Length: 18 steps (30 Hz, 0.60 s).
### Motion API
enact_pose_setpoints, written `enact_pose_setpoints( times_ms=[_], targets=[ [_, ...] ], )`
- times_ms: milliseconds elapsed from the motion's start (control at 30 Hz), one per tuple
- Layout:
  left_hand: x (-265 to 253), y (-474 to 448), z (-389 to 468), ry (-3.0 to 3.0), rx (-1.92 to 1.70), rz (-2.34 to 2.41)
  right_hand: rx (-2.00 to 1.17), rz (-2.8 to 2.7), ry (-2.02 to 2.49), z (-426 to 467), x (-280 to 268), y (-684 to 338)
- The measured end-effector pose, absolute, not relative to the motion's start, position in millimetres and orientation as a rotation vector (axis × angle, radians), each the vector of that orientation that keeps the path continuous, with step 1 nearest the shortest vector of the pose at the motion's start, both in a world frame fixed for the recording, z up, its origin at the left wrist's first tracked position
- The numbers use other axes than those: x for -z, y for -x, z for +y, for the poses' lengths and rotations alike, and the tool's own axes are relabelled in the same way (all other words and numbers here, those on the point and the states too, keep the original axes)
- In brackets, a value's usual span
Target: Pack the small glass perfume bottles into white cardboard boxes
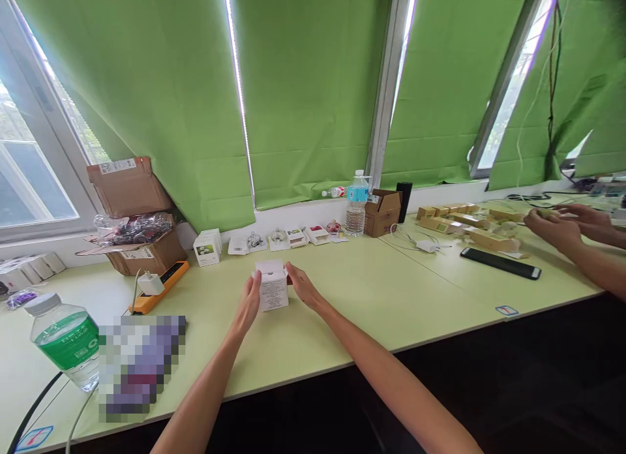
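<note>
A small white carton (pixel 274 292) with printed text on its near side stands on the pale green table in front of me. Its top flap (pixel 270 267) is tilted up. On the carton's left side my left hand (pixel 250 302) presses with its fingers, most of them hidden behind the box. My right hand (pixel 302 286) grips the opposite side near the upper edge. Behind the carton, a row of small white packs and clear glass-like ornaments (pixel 255 241) lies along the wall, beside a stack of white boxes (pixel 208 247).
At the left are a green-labelled water bottle (pixel 68 340), an orange power strip (pixel 169 286) and an open cardboard box (pixel 141 253). A large bottle (pixel 356 209) stands behind. Right lie a black phone (pixel 501 263), yellow cartons (pixel 454 219) and a co-worker's hands (pixel 557 229).
</note>
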<state>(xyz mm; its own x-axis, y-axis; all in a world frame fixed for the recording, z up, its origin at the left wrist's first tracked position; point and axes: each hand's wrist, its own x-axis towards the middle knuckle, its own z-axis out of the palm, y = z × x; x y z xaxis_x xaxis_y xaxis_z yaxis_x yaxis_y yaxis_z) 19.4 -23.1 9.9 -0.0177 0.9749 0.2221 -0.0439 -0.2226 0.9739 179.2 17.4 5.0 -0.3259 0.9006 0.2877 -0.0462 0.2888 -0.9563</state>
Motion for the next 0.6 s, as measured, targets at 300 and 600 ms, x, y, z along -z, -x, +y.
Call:
enact_pose_setpoints(
  times_ms=[300,600],
  targets=[
    [-1,-11,-11,-1.121,-1.279,0.879,-1.453,-1.41,0.78,27,0,-183],
    [2,-13,-12,-1.158,-1.252,0.844,-1.463,-1.483,0.792,20,-4,-184]
  ],
)
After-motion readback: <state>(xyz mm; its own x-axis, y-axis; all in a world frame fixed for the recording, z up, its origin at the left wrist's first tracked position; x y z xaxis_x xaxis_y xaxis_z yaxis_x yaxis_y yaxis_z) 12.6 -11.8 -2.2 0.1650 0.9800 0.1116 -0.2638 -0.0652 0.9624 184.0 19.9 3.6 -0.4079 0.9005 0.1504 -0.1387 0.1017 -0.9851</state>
